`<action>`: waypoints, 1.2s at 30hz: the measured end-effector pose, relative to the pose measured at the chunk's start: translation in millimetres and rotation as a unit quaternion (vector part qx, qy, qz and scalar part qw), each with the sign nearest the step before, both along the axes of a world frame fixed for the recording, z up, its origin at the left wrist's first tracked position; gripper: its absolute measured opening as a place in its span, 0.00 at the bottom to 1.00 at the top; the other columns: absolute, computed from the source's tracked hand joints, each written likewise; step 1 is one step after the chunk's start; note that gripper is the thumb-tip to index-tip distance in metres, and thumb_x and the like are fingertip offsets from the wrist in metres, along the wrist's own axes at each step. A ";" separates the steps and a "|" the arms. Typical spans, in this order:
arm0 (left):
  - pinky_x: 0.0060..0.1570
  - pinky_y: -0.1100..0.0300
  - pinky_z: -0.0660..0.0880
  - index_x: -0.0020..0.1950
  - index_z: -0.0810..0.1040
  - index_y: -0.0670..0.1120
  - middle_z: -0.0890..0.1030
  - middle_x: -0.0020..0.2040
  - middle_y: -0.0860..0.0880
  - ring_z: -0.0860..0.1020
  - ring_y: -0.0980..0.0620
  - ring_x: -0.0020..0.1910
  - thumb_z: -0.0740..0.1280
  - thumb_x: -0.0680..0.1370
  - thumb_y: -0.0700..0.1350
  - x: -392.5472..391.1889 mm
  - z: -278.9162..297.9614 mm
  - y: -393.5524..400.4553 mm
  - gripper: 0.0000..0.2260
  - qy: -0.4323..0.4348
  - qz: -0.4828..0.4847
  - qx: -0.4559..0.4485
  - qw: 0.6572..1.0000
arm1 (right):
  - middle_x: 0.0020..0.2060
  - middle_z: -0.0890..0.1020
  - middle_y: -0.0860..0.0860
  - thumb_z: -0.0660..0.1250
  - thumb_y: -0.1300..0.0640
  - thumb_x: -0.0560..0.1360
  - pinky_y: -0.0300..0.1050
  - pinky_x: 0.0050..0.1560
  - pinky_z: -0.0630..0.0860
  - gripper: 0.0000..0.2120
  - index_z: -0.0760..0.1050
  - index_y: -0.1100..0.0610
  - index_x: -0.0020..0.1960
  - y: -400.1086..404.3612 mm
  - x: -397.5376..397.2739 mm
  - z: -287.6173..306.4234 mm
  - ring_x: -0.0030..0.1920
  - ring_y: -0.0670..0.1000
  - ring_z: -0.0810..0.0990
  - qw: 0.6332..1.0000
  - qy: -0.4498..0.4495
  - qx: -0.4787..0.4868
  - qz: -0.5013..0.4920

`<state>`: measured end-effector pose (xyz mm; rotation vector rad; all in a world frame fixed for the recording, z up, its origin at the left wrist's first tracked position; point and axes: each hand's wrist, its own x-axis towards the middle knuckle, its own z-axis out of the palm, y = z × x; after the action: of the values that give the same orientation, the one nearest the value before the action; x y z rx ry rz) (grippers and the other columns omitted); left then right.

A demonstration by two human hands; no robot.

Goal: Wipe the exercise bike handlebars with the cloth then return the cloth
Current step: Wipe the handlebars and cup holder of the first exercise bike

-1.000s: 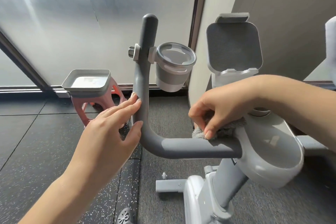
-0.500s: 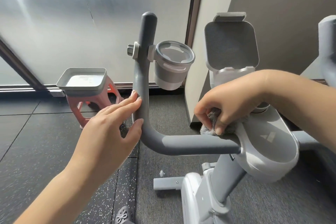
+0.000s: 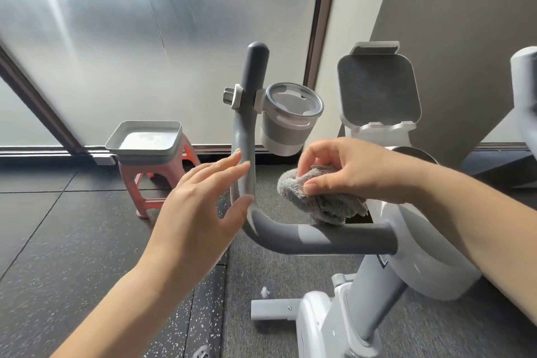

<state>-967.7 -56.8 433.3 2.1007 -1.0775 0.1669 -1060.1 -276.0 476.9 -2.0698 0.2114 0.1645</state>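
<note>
Cloth (image 3: 321, 197): grey terry, soft, light, limp; pinched bunched by right hand (image 3: 345, 168), 3 o'clock of handlebar (image 3: 319, 237) upright. Left hand (image 3: 200, 206): fingers straight, steadying upright.

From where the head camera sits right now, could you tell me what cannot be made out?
- Right handlebar: cut off by the frame's right edge.
- Cloth: its upper part is hidden under the right hand.
- Console top behind the right forearm: hidden.
- Left hand: its palm faces away.
</note>
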 end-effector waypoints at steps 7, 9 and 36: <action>0.60 0.68 0.69 0.60 0.79 0.53 0.78 0.60 0.59 0.75 0.63 0.59 0.76 0.68 0.42 -7.9 24.0 -15.1 0.22 -0.018 -0.066 -0.072 0.995 | 0.38 0.82 0.51 0.78 0.51 0.62 0.43 0.43 0.79 0.14 0.77 0.49 0.43 16.1 -0.6 -5.2 0.42 0.49 0.81 0.969 -0.089 0.230 -0.014; 0.56 0.68 0.72 0.57 0.81 0.52 0.81 0.55 0.57 0.78 0.63 0.53 0.76 0.68 0.40 -6.1 26.8 -18.1 0.19 -0.026 -0.068 -0.088 0.993 | 0.37 0.81 0.50 0.80 0.46 0.58 0.43 0.45 0.78 0.20 0.76 0.49 0.44 21.0 0.2 -5.6 0.42 0.49 0.80 0.966 -0.106 0.236 -0.018; 0.37 0.39 0.79 0.45 0.77 0.54 0.81 0.39 0.47 0.81 0.40 0.39 0.68 0.74 0.51 129.9 52.7 -11.9 0.03 0.335 -0.027 -0.251 0.908 | 0.54 0.79 0.43 0.73 0.53 0.71 0.37 0.54 0.75 0.12 0.75 0.46 0.52 52.3 66.6 5.6 0.54 0.41 0.78 0.912 -0.240 -0.069 -0.324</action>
<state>-837.8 -68.7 486.0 1.4788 -0.5860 -0.2697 -993.5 -223.7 482.5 -1.9962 0.5997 -0.7757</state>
